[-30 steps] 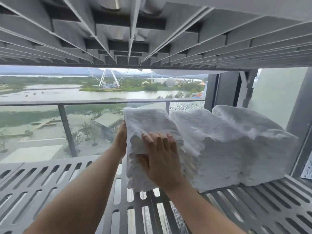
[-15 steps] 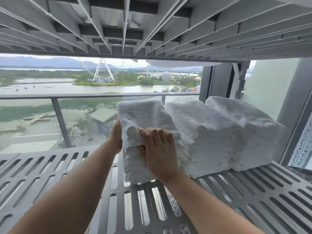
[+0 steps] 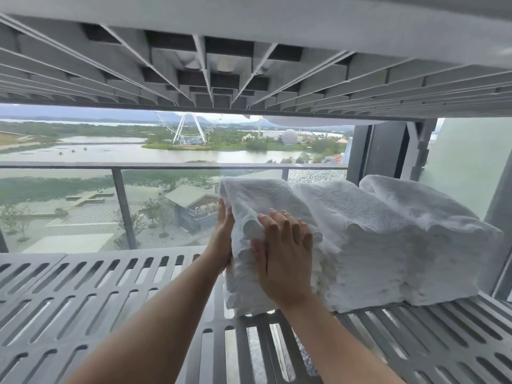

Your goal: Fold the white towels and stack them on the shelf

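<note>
Three stacks of folded white towels stand side by side on the grey slotted shelf. The left stack sits between my hands. My left hand lies flat against its left side, thumb up, partly hidden by the towels. My right hand presses flat on its front face, fingers spread and pointing up. The middle stack touches the left one. The right stack stands beside it at the shelf's right end.
A second grey shelf hangs close overhead. Behind the shelf is a window with a railing and an outdoor view. A dark upright frame and a wall close off the right side. The shelf's left half holds no towels.
My right hand has opened from curled fingers to a flat palm on the stack's front. The left stack now stands straighter against the middle one. The camera has tilted slightly.
</note>
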